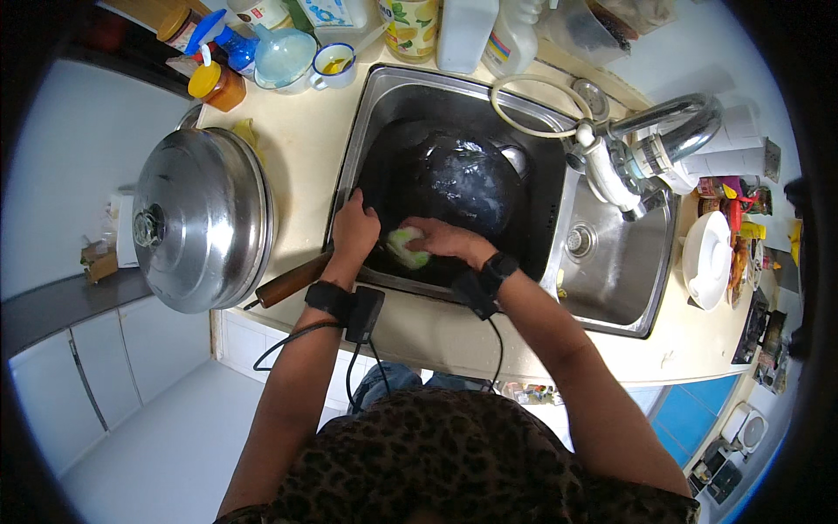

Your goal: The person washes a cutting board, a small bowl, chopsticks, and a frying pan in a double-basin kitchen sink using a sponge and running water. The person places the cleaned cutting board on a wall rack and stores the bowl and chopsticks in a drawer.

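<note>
A dark wok (419, 141) sits in the large basin of the steel sink (386, 73), its inside shiny and wet. Its wooden handle (294, 281) sticks out over the sink's left edge and the counter. My left hand (355, 229) is closed on the wok's near-left side, beside the handle; the fingertips are partly hidden. Between the fingers of my right hand (452, 241) is a green and white sponge (409, 249), pressed to the wok's near inner wall. The sponge looks slightly blurred.
Left of the sink stands a large lidded steel pot (203, 216). An enamel mug (334, 65), a blue funnel (285, 56) and several bottles line the back. The faucet (681, 124) and its pale hose (501, 111) hang over the smaller basin (609, 262). White bowls (707, 262) stand at right.
</note>
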